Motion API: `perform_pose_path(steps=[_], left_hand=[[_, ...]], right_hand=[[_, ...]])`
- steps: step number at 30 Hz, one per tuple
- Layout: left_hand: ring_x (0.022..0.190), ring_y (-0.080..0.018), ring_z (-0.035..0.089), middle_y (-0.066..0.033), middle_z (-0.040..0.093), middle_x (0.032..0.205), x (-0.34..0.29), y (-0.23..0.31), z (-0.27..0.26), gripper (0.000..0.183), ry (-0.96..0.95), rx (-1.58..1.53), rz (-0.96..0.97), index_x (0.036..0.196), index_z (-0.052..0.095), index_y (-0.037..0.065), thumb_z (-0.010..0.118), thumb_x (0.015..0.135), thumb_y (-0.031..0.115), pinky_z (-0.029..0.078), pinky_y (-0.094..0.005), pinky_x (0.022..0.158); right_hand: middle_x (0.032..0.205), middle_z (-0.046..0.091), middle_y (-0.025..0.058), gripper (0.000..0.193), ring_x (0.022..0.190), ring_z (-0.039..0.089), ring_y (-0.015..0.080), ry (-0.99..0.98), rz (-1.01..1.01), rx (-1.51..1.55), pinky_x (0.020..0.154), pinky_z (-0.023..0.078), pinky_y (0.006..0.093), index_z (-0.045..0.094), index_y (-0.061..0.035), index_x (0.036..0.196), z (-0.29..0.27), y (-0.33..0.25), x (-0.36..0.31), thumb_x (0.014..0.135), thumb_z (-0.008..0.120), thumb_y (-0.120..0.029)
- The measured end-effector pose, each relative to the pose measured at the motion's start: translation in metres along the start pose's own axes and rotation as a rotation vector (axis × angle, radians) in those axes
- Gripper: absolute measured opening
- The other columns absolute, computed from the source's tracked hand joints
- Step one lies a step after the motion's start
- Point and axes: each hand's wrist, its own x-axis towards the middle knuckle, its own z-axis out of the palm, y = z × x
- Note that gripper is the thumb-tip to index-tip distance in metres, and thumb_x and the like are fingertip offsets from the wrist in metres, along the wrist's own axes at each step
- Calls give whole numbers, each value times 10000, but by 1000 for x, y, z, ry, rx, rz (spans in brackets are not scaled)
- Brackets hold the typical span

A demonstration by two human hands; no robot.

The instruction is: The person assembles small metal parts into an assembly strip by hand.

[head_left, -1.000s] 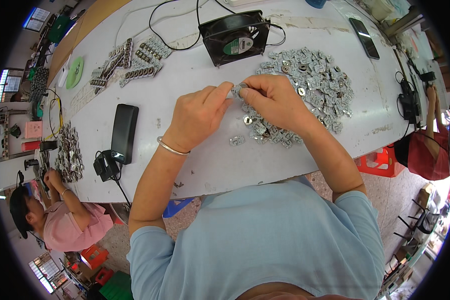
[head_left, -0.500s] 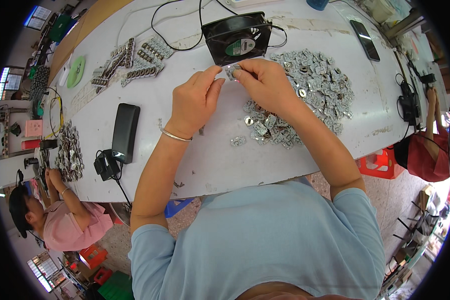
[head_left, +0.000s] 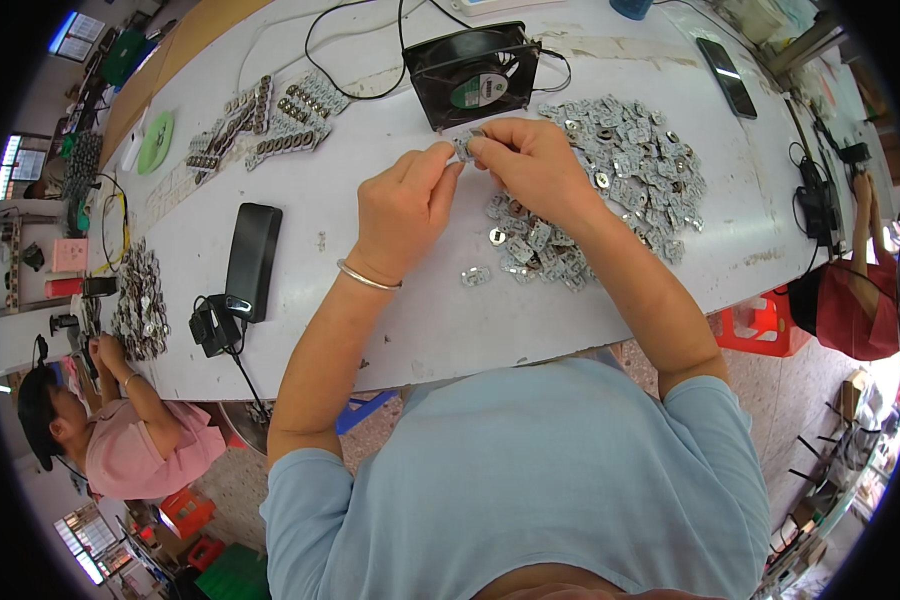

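Between my two hands, just in front of the black fan, is a small silvery metal plate (head_left: 463, 147) with a round part on it. My right hand (head_left: 538, 168) pinches it between thumb and forefinger. The fingertips of my left hand (head_left: 407, 208) are closed together at the plate's left edge and partly hide that side. To the right and below my right hand spreads a heap of similar small metal plates (head_left: 635, 165), some with round metal pieces. One loose plate (head_left: 475, 276) lies apart, on the near side of the heap.
A black fan (head_left: 473, 75) stands beyond my hands. Rows of assembled parts (head_left: 290, 118) lie at the far left, near a green oval object (head_left: 155, 143). A black box (head_left: 253, 262) and adapter (head_left: 213, 325) sit left; a phone (head_left: 727, 78) lies far right. Co-workers sit at both sides.
My left hand has moved right, bringing its fingertips against the metal plate. My right hand keeps its pinch on the plate, almost in the same place.
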Motion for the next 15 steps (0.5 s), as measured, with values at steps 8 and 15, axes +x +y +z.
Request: perform_pose_path(steps=[8,15], left_hand=[[635,-211,625,-95,655,773,-18,19,10,228,-291,-319,-59,1064,660,30,676,837,41,495,-277,596],[676,-214,628,-165,650,1058,-8,25,-16,542,-450,-483,-133,1373,453,55,493,847,-69,504,-295,657]], right_hand=[[655,588,111,176,627,564,243,-87,-344,-383,597,453,367,681,0,854,-24,26,-52,873,603,-156],[744,602,111,149,681,572,269,-35,-342,-274,625,460,371,704,-27,961,-25,10,-60,873,615,-107]])
